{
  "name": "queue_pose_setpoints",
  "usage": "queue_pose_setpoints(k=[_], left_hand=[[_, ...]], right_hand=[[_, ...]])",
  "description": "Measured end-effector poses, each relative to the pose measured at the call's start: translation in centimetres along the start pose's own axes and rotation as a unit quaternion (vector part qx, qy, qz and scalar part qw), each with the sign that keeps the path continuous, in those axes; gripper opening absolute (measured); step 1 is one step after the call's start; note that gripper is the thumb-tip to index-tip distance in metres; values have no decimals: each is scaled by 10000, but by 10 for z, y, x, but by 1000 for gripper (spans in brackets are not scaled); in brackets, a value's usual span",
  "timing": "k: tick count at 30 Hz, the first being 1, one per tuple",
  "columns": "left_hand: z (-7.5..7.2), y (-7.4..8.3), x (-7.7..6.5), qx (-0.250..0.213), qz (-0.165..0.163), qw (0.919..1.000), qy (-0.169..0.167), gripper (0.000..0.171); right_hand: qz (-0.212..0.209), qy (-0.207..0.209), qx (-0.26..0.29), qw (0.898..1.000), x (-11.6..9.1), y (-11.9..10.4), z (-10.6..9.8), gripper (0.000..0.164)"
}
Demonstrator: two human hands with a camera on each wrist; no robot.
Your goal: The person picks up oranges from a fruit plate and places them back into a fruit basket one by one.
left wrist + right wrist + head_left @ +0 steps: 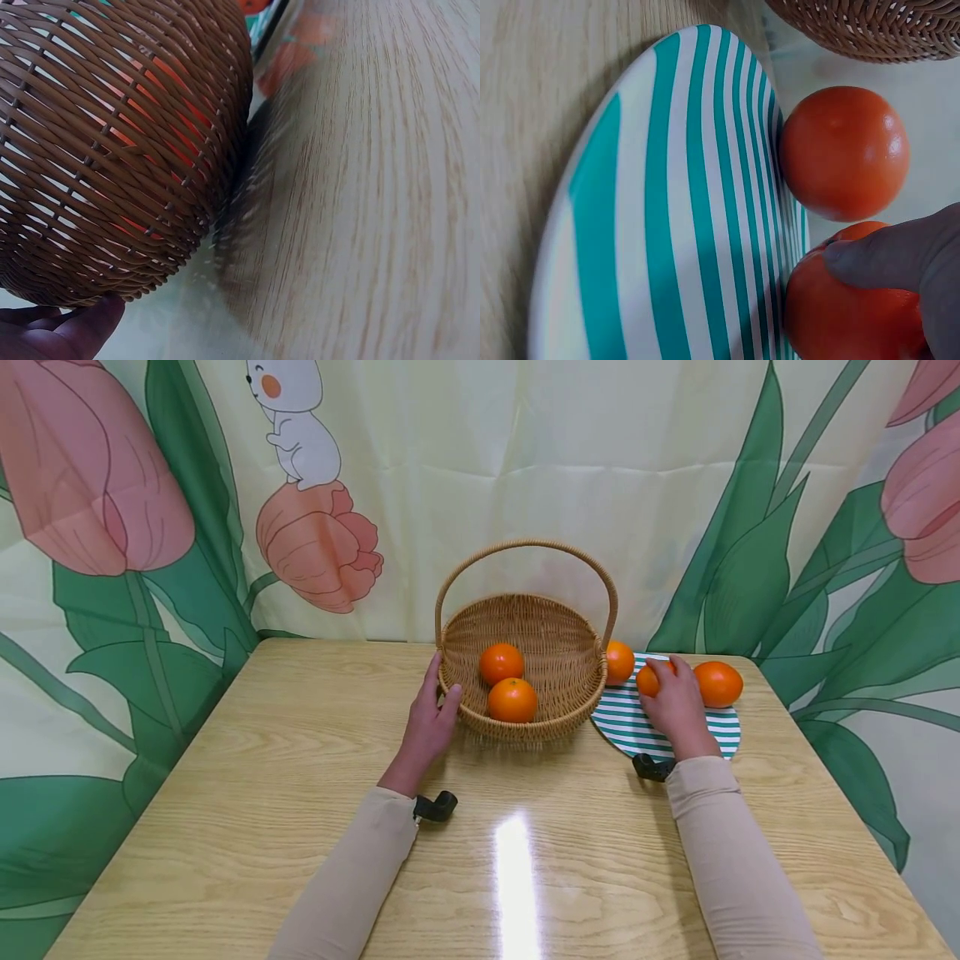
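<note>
A brown wicker basket [558,643] with a tall arched handle stands at the back middle of the table. Inside it lie two oranges, one behind [502,663] and one in front [513,700]. My left hand [429,718] rests against the basket's left side, fingers fairly straight and thumb at the front rim. Right of the basket, my right hand [677,710] grips an orange [847,311] on a green-and-white striped plate [637,732], its thumb lying across the fruit. Another orange [845,154] sits left of that hand and a wider one [718,684] right of it.
The pale wooden table [300,760] extends in front of the basket and plate. Behind its back edge hangs a curtain [570,468] printed with tulips and a white animal. A dark wrist camera [437,807] sits at the left cuff.
</note>
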State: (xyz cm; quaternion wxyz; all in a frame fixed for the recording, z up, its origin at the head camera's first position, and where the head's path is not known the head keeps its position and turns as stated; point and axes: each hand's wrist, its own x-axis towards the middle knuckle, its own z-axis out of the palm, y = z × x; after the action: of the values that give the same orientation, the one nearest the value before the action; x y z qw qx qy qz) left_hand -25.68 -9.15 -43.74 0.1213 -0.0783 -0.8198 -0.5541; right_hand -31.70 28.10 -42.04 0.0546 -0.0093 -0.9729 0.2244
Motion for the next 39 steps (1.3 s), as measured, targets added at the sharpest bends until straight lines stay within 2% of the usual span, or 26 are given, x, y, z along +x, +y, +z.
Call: queue_pose_setpoints(k=[13,23,39], left_hand=[[0,-1,0,41,1,10000,24,63],[-1,2,-1,45,-48,10000,21,63],[-1,1,-1,125,-25,9999,4,64]], right_hand=[[-258,149,-110,9995,-12,0,-7,59],[-260,227,4,9994,-25,-14,-22,65],[-632,568,391,9956,-50,-36,-43,63]])
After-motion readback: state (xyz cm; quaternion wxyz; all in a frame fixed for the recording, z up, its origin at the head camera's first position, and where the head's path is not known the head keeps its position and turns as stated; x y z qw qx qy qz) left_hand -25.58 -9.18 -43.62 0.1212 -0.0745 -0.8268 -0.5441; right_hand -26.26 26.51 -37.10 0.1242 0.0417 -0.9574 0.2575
